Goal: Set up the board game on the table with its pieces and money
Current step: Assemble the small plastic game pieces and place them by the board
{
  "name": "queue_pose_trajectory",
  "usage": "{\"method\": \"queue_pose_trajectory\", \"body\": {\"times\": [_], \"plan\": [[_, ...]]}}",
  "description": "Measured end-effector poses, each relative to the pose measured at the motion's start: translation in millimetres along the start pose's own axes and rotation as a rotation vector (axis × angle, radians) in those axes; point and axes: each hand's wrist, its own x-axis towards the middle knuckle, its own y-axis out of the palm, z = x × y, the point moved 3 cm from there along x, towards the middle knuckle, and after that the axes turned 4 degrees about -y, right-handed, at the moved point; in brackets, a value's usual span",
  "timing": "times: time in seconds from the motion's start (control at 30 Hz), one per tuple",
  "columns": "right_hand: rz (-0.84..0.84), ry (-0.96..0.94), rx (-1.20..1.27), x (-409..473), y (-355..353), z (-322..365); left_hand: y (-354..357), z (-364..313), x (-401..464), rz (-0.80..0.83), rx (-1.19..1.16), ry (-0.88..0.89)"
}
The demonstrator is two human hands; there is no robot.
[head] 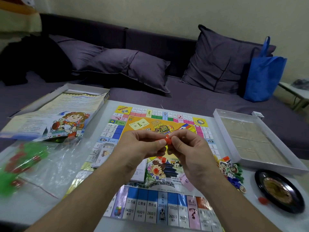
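Behind a white table [260, 220] runs a purple sofa [150, 96] with cushions. At the far left lies a clear plastic bag [33, 166] of green and red pieces, with a printed rules sheet [50, 114] draped over a box lid behind it. Next comes the colourful paper game board [150, 205], spread flat. Above its middle the left hand [142, 148] and right hand [189, 151] meet, fingertips of both pinching small red plastic pieces [167, 141]; two more red pieces rest on the board below. Pulling joined pieces apart could flick one off the table, I judge. Further right sit a heap of character tokens [229, 169], a white box tray [257, 141] and a black roulette wheel [279, 190].
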Motion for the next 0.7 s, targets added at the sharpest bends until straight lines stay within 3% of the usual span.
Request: {"method": "queue_pose_trajectory", "body": {"times": [0.1,0.37,0.7], "plan": [[-0.011,0.029,0.057,0.8,1.7,-3.5,-1.0,-0.3,0.3,0.001,-0.014,-0.006],[-0.021,-0.104,-0.244,1.4,3.1,2.2,-3.8,-0.9,-1.3,-0.062,0.001,-0.013],[-0.020,0.031,-0.047,1.5,3.2,-1.8,-4.2,-5.0,-3.1,-0.036,0.032,-0.001]]}}
